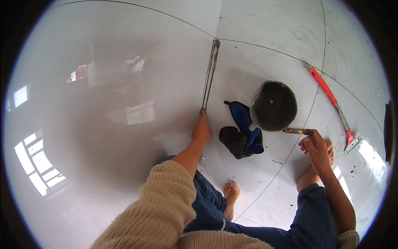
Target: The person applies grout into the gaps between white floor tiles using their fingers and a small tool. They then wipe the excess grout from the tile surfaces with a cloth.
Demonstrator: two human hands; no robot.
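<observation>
My left hand (202, 132) has its index finger stretched out, the tip pressed on a tile joint smeared with dark grout (210, 74); it holds nothing that I can see. At the right, my right hand (314, 146) has its fingers bent, and its fingertips meet the end of a small yellow and black tool (293, 131), whose kind I cannot tell. That tool lies beside a round dark bowl (273, 105) with dark residue inside. Against the bowl's left side is a black and blue fabric item (245, 133), crumpled on the tiles.
A scraper with a red handle (323, 85) and a metal head lies at the right across a joint. My bare feet (231, 190) rest on glossy pale tiles (124, 162), with dark crumbs and smears around. A dark object (388, 133) stands at the far right edge.
</observation>
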